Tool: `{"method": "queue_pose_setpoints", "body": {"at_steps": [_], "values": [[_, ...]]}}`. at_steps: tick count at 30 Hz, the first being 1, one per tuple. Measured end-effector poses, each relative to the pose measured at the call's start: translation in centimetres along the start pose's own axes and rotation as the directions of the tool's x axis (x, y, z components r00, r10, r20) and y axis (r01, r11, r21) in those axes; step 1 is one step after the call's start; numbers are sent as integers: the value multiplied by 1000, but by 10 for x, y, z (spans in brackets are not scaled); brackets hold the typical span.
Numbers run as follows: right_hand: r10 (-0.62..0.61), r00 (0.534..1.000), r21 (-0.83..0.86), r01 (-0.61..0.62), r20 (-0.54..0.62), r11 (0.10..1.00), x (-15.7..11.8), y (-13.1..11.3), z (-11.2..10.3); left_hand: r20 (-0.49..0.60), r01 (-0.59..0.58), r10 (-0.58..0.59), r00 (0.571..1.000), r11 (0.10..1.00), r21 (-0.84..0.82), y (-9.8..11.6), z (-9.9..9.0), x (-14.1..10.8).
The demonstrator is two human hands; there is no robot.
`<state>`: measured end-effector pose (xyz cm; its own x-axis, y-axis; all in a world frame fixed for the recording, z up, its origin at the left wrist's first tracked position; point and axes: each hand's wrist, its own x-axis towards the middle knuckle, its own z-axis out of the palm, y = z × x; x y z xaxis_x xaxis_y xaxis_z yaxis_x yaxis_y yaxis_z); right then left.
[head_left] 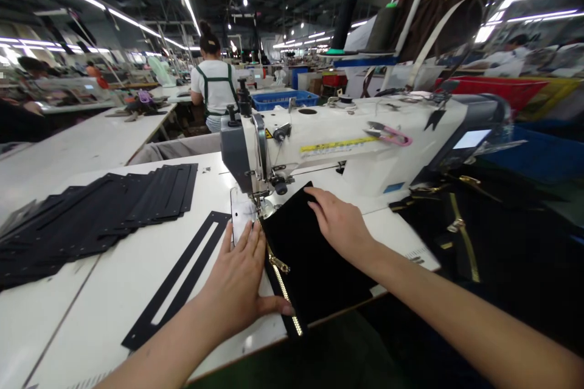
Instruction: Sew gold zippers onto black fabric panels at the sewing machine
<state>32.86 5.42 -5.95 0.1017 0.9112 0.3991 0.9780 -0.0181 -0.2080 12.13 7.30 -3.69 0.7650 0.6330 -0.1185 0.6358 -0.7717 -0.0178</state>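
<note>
A black fabric panel (314, 249) lies under the head of a white sewing machine (319, 134), a gold-toothed zipper (285, 285) running along its left edge. The zipper's gold slider (279, 264) sits partway along. My left hand (241, 279) is stretched flat, fingertips just in front of the presser foot (259, 206), thumb resting on the zipper. At the panel's far right corner, my right hand (340, 219) has its fingers and thumb closed on the fabric edge. To the left of my left hand is a black slotted strip piece (177, 282).
Overlapping black slotted pieces (100, 213) cover the table's left side. Pink-handled thread snips (390, 134) rest on the machine arm. Dark zippered pieces (456, 225) hang at right. Thread cones (344, 24) stand behind, and a co-worker (212, 82) is beyond a blue basket (285, 100).
</note>
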Motion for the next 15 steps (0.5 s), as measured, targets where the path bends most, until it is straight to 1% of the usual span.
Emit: {"method": "queue_pose_setpoints", "body": {"at_steps": [2, 3, 4, 7, 8, 10, 13, 14, 15], "values": [[-7, 995, -77, 15, 102, 997, 0, 7, 3, 16, -8, 7, 1000, 1000, 8, -1, -1, 2], [2, 991, -97, 11, 131, 995, -1, 9, 3, 27, -9, 9, 1000, 1000, 8, -1, -2, 3], [14, 991, -101, 0, 135, 995, -3, 10, 2, 38, -11, 11, 999, 1000, 5, -2, -3, 3], [65, 995, -104, -56, 78, 993, -15, 9, -8, 63, -24, 24, 998, 1000, 5, -3, -5, 5], [72, 995, -120, -62, 76, 991, -20, 8, -11, 68, -29, 28, 997, 1000, 10, -4, -5, 6], [54, 989, -176, -29, 140, 984, -33, 7, -16, 83, -33, 31, 996, 999, 21, -5, -6, 7], [-3, 952, -244, 81, 305, 966, -47, 11, -17, 119, -26, 24, 993, 999, 21, -5, -7, 7], [-12, 944, -266, 105, 330, 958, -48, 13, -17, 131, -22, 19, 991, 1000, 19, -5, -8, 7], [-17, 945, -300, 121, 328, 946, -48, 13, -18, 140, -17, 15, 990, 1000, 15, -4, -9, 7]]}}
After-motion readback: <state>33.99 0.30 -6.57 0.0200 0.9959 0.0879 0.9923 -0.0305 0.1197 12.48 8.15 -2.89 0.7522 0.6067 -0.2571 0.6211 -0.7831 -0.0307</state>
